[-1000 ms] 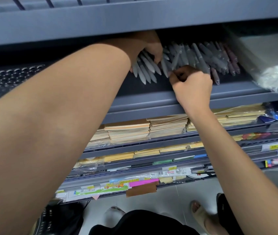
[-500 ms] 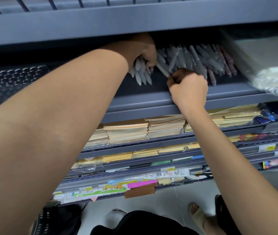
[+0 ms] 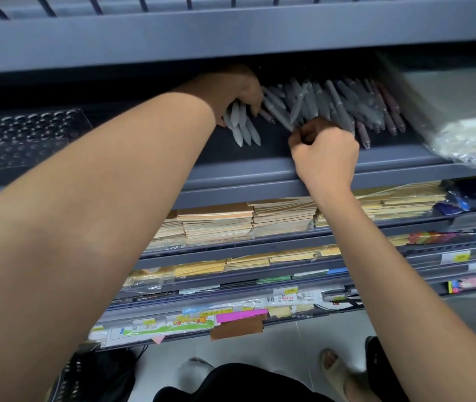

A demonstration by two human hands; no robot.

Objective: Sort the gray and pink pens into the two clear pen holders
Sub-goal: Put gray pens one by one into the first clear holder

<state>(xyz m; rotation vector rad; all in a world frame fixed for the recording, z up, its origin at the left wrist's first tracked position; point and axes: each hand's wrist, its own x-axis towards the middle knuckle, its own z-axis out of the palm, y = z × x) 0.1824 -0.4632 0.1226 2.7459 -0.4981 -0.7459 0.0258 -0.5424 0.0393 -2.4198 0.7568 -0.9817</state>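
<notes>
Reaching into the dark gray metal shelf (image 3: 245,172), both hands are among the pens. The left hand (image 3: 239,91) has its fingers curled round a bundle of gray plastic pens (image 3: 242,129), whose pointed tips fan out below the palm toward the shelf's front edge. The right hand (image 3: 323,155) is bunched into a loose fist, and its thumb and fingertips pinch the near end of a single gray pen (image 3: 277,115) that slants up and left toward the left hand. Behind the right hand a loose pile of gray pens (image 3: 335,103) is heaped on the shelf floor. Several dull pink pens (image 3: 390,111) lie at its right edge, touching the gray ones. A clear plastic piece with rows of round holes (image 3: 22,134) lies at the shelf's left end; whether it is a pen holder I cannot tell. A clear plastic-wrapped packet (image 3: 463,126) lies at the far right. Stacks of tan and yellow paper pads (image 3: 219,224) fill the lower shelves.
</notes>
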